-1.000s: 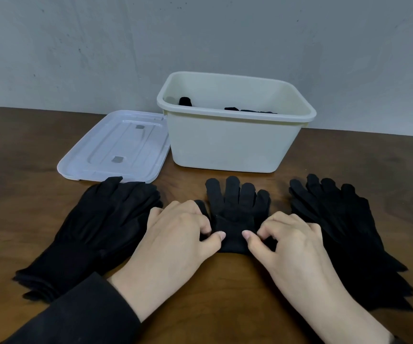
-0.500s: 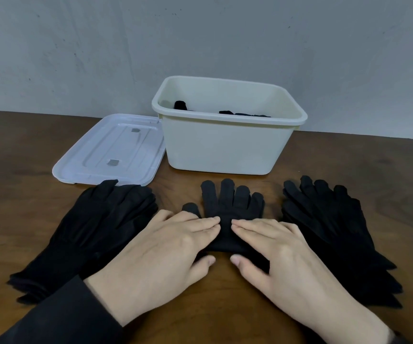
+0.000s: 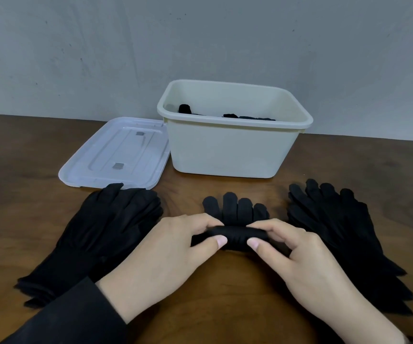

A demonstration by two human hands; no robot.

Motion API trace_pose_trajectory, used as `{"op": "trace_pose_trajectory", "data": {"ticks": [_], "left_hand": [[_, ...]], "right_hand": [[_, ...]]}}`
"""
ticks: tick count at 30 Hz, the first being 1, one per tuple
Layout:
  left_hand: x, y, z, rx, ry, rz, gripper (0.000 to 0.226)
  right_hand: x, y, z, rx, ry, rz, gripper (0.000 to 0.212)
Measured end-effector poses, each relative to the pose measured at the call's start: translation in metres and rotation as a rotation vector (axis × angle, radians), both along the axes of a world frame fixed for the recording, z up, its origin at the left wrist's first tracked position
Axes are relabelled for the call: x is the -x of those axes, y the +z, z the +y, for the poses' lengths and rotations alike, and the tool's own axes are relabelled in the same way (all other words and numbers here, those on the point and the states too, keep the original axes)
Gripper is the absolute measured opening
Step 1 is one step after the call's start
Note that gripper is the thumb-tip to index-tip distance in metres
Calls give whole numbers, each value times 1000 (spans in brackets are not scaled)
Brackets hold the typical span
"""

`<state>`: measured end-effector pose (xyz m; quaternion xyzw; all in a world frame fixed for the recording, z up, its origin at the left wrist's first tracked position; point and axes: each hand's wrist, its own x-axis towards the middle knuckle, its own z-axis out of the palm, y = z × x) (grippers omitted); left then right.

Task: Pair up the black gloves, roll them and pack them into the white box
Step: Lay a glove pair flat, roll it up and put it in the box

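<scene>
A paired set of black gloves (image 3: 235,219) lies in the middle of the table, its cuff end rolled into a thick tube and its fingertips still flat, pointing at the white box (image 3: 227,150). My left hand (image 3: 165,254) pinches the roll's left end and my right hand (image 3: 297,256) pinches its right end, thumbs on the near side. A stack of black gloves (image 3: 96,234) lies to the left and another stack (image 3: 342,232) to the right. Rolled black gloves (image 3: 185,109) show inside the box.
The box's clear lid (image 3: 116,152) lies flat left of the box, its near edge touching the left glove stack. A grey wall stands right behind the box. Brown wooden table (image 3: 14,170) stretches to both sides.
Both hands went from pinching the cuff, to lying flat on the gloves, to gripping a thicker roll. The roll has advanced toward the glove fingers.
</scene>
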<state>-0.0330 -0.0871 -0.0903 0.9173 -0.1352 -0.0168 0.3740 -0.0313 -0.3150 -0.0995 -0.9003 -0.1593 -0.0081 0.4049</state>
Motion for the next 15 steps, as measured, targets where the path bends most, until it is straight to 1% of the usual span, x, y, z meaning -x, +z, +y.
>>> {"op": "trace_pose_trajectory", "data": {"ticks": [3,7,11,15], "left_hand": [[-2,-3,-2,51,41,-6,26],[-6,-9,-4,32,143,-19,35],[-7,-10,-5,-51,143,-38,37],[-8,-5,-2,-195,97,-123,38]], "right_hand": [[-1,1,3,-101,-16,54,18],[-5,-5,7,-109,-98,44,22],[-11,-9,5,32,-152,-35,23],[-11,-12,3,211,-123,-198,24]]}}
